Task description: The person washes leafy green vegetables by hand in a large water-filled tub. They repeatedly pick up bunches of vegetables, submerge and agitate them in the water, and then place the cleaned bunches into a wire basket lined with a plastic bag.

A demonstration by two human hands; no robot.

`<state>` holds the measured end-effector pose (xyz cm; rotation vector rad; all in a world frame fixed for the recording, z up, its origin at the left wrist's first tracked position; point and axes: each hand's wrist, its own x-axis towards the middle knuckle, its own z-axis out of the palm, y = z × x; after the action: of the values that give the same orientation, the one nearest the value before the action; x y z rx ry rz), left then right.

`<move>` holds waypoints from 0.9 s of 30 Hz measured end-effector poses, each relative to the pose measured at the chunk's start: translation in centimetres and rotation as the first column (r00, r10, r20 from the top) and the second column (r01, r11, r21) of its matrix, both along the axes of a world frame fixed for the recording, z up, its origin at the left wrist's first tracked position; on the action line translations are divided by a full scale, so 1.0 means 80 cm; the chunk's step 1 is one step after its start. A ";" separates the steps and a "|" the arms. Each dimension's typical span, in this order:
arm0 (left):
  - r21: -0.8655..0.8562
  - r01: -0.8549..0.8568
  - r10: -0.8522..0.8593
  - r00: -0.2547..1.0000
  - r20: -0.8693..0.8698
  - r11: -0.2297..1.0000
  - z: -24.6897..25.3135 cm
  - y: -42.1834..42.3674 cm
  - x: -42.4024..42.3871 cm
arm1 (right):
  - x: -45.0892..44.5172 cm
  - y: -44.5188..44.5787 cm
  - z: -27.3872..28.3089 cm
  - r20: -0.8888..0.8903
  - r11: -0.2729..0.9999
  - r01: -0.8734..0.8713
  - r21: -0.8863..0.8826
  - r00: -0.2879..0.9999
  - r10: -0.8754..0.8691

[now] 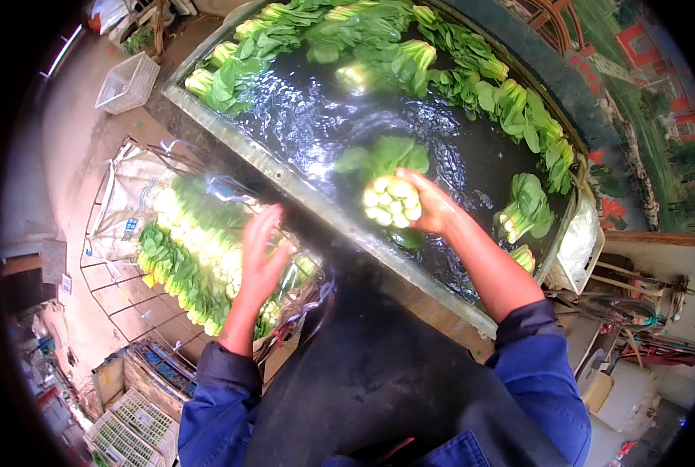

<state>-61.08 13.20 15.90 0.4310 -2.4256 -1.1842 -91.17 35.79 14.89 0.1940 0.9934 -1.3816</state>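
Note:
My right hand (432, 207) grips a bunch of leafy greens (392, 201), its pale cut stems facing up and its leaves in the water of a large metal-rimmed tank (277, 175). Several tied bunches float along the tank's far and side edges, one of them a green bunch (522, 207) to the right of my forearm. Over the left side, my left hand (260, 257) is held with fingers apart and nothing in it. Beneath and beside it, rows of stacked bunches (178, 280) lie in a wire-frame basket (127, 306) partly lined with a white woven sack (128, 198).
The tank's near rim runs diagonally between the basket and the water. A white plastic crate (128, 82) stands on the floor at upper left, more crates (134, 429) at lower left. A white container (578, 248) adjoins the tank's right end. A painted wall covering (651, 117) rises behind.

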 end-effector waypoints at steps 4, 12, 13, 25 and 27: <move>-0.233 0.335 -0.366 0.925 -0.102 0.913 0.052 -0.007 -0.048 | 0.059 -0.031 0.098 -0.136 0.985 -0.172 0.023 0.975 0.173; -0.139 0.472 -0.487 0.867 -0.106 0.870 0.140 -0.090 0.044 | 0.190 -0.147 0.185 -0.238 0.863 -0.505 -0.036 0.843 0.483; 0.072 0.389 -0.367 0.906 -0.212 0.919 0.120 -0.099 0.068 | 0.204 -0.166 0.189 -0.228 0.834 -0.548 -0.065 0.822 0.522; 0.783 -0.221 0.053 0.971 0.235 0.582 -0.240 -0.279 0.215 | 0.175 -0.143 -0.045 -0.547 0.754 -0.046 0.655 -0.718 0.431; 0.695 -0.180 -0.084 0.941 0.328 0.696 -0.279 -0.285 0.180 | 0.171 -0.138 -0.059 -0.488 0.723 -0.010 0.691 -0.744 0.457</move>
<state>-46.71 -9.64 -6.42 0.9927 -2.0652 -2.1863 -77.45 24.75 10.19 -1.7382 2.5172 0.0238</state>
